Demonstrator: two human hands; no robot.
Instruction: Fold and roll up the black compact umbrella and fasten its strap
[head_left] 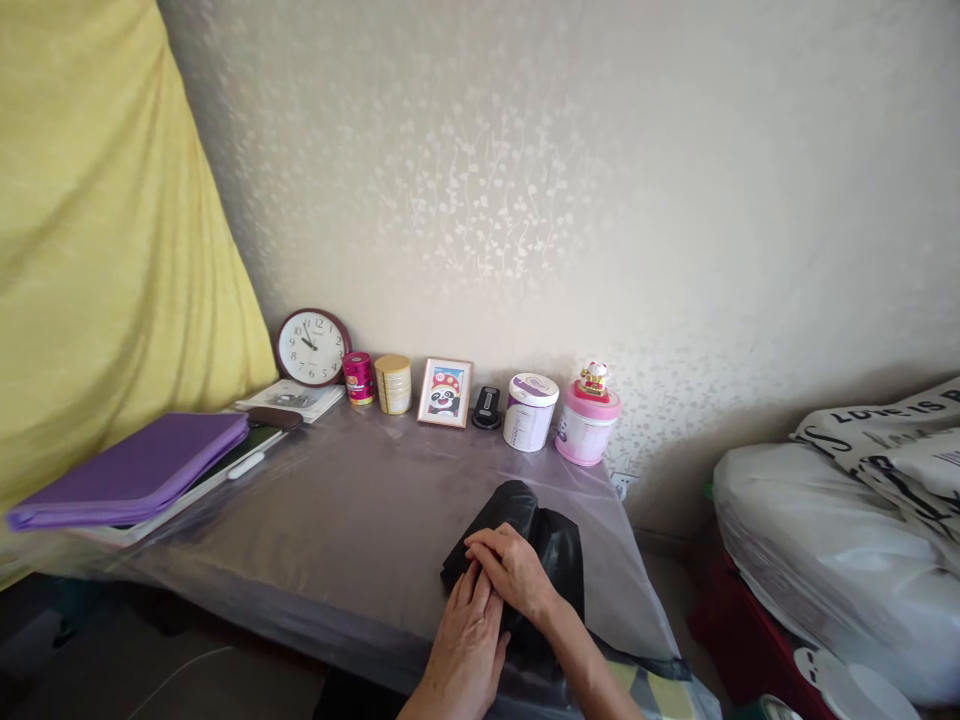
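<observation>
A bundle of shiny black sheet material (pixel 559 550) lies folded near the table's front right. Whether it is a plastic bag or thin cloth I cannot tell. My left hand (pixel 469 632) rests on its near left part, fingers stretched forward. Crossing over from the right, my right hand (pixel 517 575) lies on the bundle with its fingers over the fingertips of my left. Neither hand grips anything that shows. The bundle's lower part is partly hidden behind my hands and right forearm.
Clear plastic covers the table (pixel 337 520). Along the wall stand a clock (pixel 313 347), a picture frame (pixel 445 393), a white tub (pixel 529 413) and a pink tub (pixel 585 425) topped by a cat figurine (pixel 594 379). A purple folder (pixel 135 465) lies left; stuffed bags (pixel 817 540) sit right.
</observation>
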